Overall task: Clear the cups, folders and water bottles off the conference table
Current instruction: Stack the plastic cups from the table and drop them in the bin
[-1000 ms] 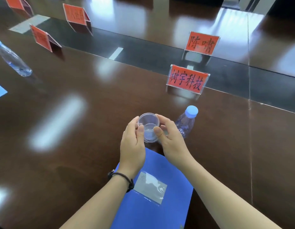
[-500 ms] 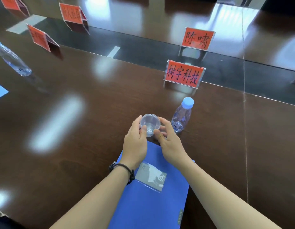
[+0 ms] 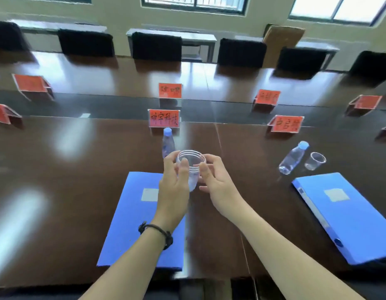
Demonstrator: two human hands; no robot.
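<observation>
Both your left hand (image 3: 173, 187) and right hand (image 3: 218, 182) hold the cup (image 3: 191, 167) lifted above the folder (image 3: 131, 215), so next carry it off, then return for the bottle (image 3: 167, 142).

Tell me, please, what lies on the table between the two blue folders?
In the head view, only bare brown table shows between the near folder and the right folder; the right forearm crosses above that stretch.

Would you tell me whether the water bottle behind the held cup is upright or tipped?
Upright: the bottle stands with its blue cap on top.
</observation>
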